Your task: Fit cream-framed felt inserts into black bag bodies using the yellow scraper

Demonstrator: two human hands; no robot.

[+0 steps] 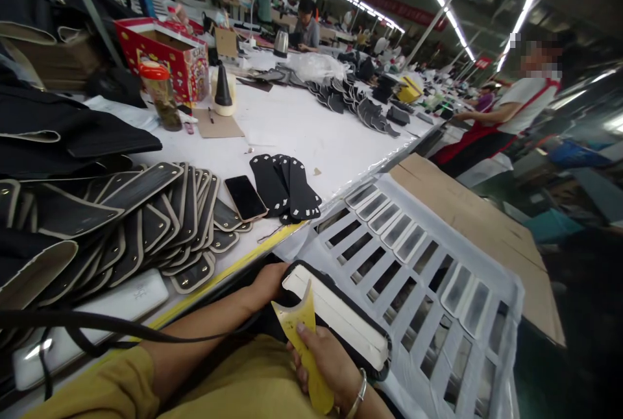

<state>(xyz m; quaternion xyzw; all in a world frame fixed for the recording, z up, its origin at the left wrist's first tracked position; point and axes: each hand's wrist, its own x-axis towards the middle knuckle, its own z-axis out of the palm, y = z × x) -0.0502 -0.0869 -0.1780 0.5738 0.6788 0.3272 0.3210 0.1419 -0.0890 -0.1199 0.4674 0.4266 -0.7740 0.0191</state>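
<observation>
My right hand (327, 355) is closed round a yellow plastic scraper (298, 316) with a curved, notched end pointing up and away from me. Beside it lies a long black-edged piece with a white block-like inside (341, 318), tilted at the table's near edge. My left hand (271, 281) grips the far left end of this piece, its fingers partly hidden behind it. The scraper's notched tip overlaps the white face in view; I cannot tell whether they touch.
Overlapping dark panels with pale edges (160, 221) cover the table's left. A phone (244, 198) and black shaped pieces (287, 187) lie ahead. At right stands a grey slotted rack (389, 257) beside cardboard (467, 218). A person in a red apron (511, 107) stands beyond.
</observation>
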